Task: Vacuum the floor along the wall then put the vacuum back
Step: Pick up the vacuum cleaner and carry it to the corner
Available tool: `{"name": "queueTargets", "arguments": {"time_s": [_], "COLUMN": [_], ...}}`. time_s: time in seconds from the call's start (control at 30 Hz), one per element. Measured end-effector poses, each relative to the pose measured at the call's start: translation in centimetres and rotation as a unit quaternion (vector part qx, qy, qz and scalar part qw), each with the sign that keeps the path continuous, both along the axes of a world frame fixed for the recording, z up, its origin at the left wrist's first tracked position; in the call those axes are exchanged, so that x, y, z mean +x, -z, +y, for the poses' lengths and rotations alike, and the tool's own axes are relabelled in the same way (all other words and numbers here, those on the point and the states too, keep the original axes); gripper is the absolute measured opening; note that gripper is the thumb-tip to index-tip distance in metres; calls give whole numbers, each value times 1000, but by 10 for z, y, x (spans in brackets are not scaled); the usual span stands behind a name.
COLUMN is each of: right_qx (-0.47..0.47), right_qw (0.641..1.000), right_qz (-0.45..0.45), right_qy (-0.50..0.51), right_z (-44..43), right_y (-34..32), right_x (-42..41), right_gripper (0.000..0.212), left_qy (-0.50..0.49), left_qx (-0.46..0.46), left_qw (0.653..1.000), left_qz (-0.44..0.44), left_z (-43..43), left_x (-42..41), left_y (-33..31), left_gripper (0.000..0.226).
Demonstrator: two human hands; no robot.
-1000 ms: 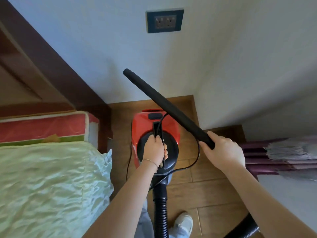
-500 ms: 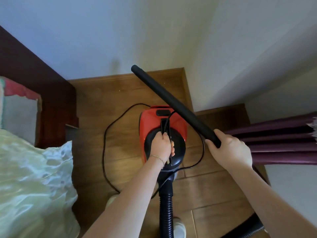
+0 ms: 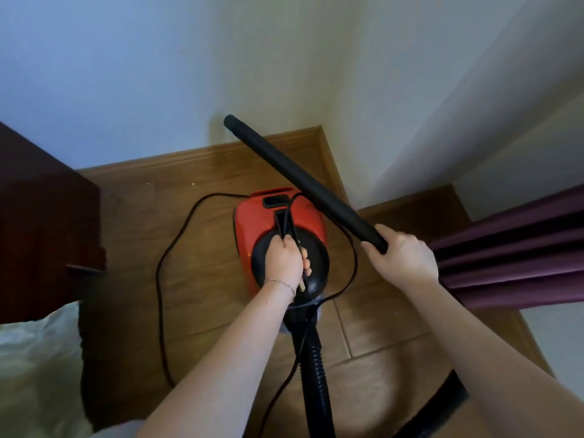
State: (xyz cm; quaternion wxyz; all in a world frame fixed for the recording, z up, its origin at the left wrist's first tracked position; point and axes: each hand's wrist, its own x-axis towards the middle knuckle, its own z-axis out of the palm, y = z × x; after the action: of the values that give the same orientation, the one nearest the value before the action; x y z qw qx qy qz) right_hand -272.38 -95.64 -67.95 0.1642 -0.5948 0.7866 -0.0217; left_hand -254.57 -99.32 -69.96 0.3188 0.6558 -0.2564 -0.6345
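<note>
A red and black canister vacuum (image 3: 256, 216) is near the corner of the wooden floor (image 3: 202, 248). My left hand (image 3: 284, 260) grips its black top handle together with a loop of the power cord and the plug. My right hand (image 3: 399, 257) grips the lower end of the black wand (image 3: 303, 181), which slants up to the left with its open tip in front of the wall (image 3: 158, 74). The ribbed black hose (image 3: 314, 374) runs from the vacuum's near end toward me. The black cord (image 3: 161, 279) lies in a loop on the floor to the left.
A dark wooden bed frame (image 3: 41, 216) stands at the left, with pale green bedding (image 3: 34, 368) at the lower left. Purple curtains (image 3: 512, 254) hang at the right. A wooden skirting board (image 3: 196, 153) lines the wall, which steps out at a corner on the right.
The view has tipped downward, so the wall socket and the red mattress edge have left the frame. The vacuum looks set closer to the floor, and more cord shows at the left. Both grips are unchanged.
</note>
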Motion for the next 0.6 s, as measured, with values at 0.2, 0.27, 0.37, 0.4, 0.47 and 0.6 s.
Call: {"name": "queueTargets", "arguments": {"time_s": [0.2, 0.27, 0.37, 0.4, 0.47, 0.6], "right_qx": [-8, -6, -5, -5, -7, -11], "right_qw": [1000, 1000, 999, 1000, 1000, 999], "right_qz": [-12, -22, -25, -24, -24, -34], "right_qy": [11, 17, 20, 19, 18, 21], "right_z": [-9, -8, -7, -7, -7, -11], "right_y": [35, 46, 58, 62, 68, 79], "right_x": [-9, -12, -17, -18, -20, -21], "right_gripper": [43, 44, 45, 45, 46, 43], "left_qy": [-21, -28, -34, -36, -38, -47], "left_qx": [-9, -14, -26, -29, -35, -45], "left_qw": [999, 999, 998, 998, 998, 997], "left_qz": [34, 39, 36, 37, 40, 48], "left_z": [-3, -1, 2, 2, 3, 3], "left_x": [-9, -13, -15, -15, -15, -18], "left_y": [16, 19, 20, 21, 23, 25], "left_gripper": [27, 25, 22, 21, 21, 22]}}
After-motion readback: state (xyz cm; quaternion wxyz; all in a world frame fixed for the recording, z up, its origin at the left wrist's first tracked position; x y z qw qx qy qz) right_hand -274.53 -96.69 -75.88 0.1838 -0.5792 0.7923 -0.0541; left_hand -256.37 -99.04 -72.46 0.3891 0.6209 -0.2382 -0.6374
